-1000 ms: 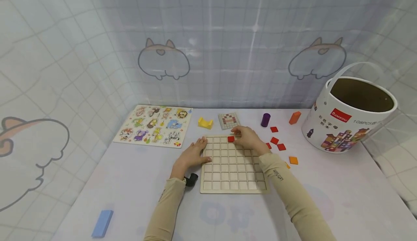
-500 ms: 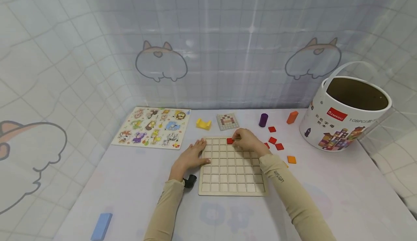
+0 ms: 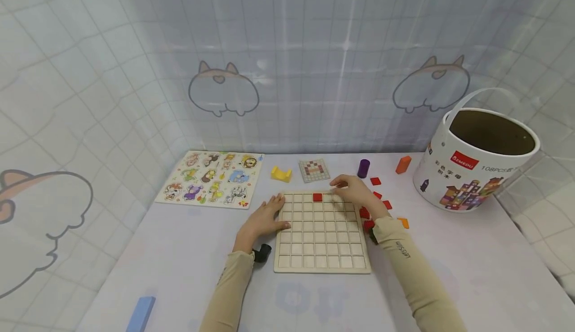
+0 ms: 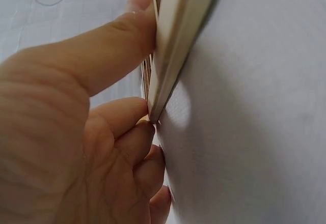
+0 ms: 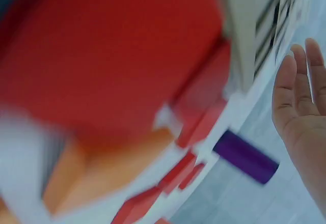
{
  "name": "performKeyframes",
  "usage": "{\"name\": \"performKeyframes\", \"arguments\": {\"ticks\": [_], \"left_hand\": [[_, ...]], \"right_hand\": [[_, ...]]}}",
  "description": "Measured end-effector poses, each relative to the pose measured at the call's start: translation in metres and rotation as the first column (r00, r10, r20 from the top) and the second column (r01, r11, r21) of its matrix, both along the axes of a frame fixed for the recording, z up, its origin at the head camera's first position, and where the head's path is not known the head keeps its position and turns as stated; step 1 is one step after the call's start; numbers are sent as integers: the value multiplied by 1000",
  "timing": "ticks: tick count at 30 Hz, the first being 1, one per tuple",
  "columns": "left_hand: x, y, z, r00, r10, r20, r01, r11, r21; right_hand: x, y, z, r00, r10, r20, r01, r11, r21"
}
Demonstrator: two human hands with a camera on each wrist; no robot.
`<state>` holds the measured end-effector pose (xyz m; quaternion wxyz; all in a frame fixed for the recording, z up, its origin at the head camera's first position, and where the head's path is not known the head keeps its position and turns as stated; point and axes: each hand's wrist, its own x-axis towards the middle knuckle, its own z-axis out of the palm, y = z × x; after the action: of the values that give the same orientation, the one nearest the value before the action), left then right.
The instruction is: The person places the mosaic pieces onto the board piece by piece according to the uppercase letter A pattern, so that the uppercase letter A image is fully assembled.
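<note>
We see the red tile (image 3: 317,197) in the middle cell of the far row of the board (image 3: 321,235), which lies flat on the desk (image 3: 314,299). Our left hand (image 3: 262,220) rests at the board's left edge, thumb on top — a relaxed grip, fingers spread. Our right hand (image 3: 355,190) is over the far right part, its grip released, fingers extended and holding nothing. Just right of the board we have loose tiles (image 3: 375,181), red and orange, partly hidden by our sleeve (image 3: 411,262). Beyond the far edge lie the card (image 3: 314,170) and yellow block (image 3: 281,174); the purple cylinder (image 3: 364,168) and orange block (image 3: 403,165) stand farther right, near the bucket (image 3: 476,165). Leftward — the animal puzzle (image 3: 224,178).
</note>
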<state>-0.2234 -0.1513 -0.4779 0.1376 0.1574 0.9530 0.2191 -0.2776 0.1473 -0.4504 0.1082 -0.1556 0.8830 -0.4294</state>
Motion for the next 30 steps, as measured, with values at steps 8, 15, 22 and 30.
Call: {"name": "performKeyframes", "arguments": {"ticks": [8, 15, 22, 30], "left_hand": [[-1, -2, -2, 1000, -7, 0, 7, 1000, 0], [-3, -3, -1, 999, -36, -1, 36, 999, 25], [-2, -4, 0, 1000, -22, 20, 21, 999, 38], [7, -1, -2, 999, -27, -33, 27, 1000, -10]], "right_hand": [[-7, 43, 9, 997, -71, -8, 70, 993, -92], [-7, 79, 9, 989, -143, -20, 139, 981, -136], [-6, 105, 5, 979, -201, 21, 202, 962, -186], [-15, 123, -8, 950, -278, 139, 303, 930, -210]]}}
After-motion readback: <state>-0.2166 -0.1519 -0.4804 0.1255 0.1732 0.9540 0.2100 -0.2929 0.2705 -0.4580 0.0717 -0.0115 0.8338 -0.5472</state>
